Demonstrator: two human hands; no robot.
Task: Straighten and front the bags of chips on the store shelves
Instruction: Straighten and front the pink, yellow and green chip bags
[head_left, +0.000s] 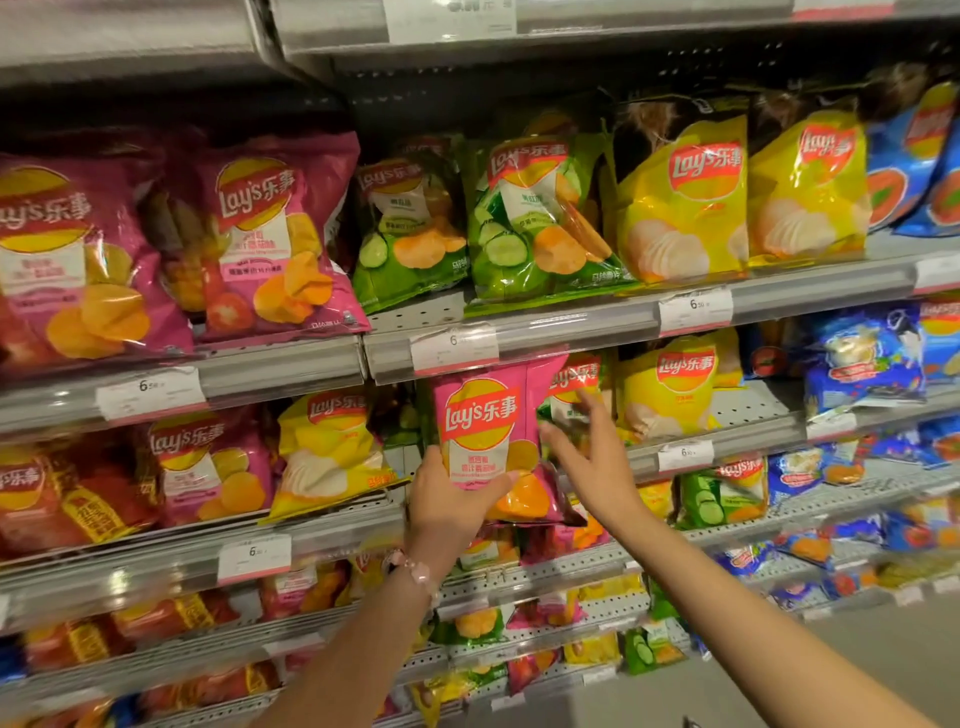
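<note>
Midway down a store shelf (519, 332), a left hand (447, 512) holds a pink bag (488, 436) of chips upright just below the shelf's edge, thumb curled across the front and the other fingers hidden behind. Beside the pink bag, the right hand (597, 462) reaches with fingers spread wide, tips at a green bag (571, 395) behind it. Yellow bags (670, 389) stand further right of the pink bag.
</note>
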